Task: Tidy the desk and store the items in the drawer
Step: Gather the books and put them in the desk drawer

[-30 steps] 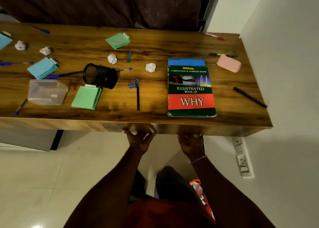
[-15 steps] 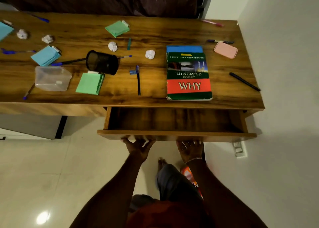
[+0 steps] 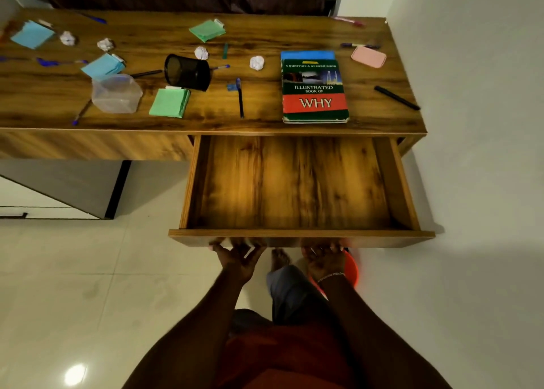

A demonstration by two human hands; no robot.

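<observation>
The wooden drawer [image 3: 300, 235] stands pulled far out from under the desk [image 3: 265, 126], with nothing inside it. My left hand [image 3: 240, 259] and my right hand [image 3: 325, 259] grip the underside of its front panel, fingers curled up under the lower edge. On the desk lie a green and red book [image 3: 314, 91], a tipped black mesh pen cup [image 3: 188, 72], a clear plastic box [image 3: 116, 93], a pink case [image 3: 368, 57], green [image 3: 170, 103] and blue [image 3: 103, 66] note pads, crumpled paper balls [image 3: 257, 62] and several pens [image 3: 240, 97].
A white wall runs along the right side of the desk and drawer. A dark curtain hangs behind the desk. An orange bin [image 3: 351, 271] sits on the tiled floor under the drawer's front. My legs stand just behind the drawer.
The drawer went from closed to far out as both hands drew it toward me. I stepped back, and the desk items stayed where they were.
</observation>
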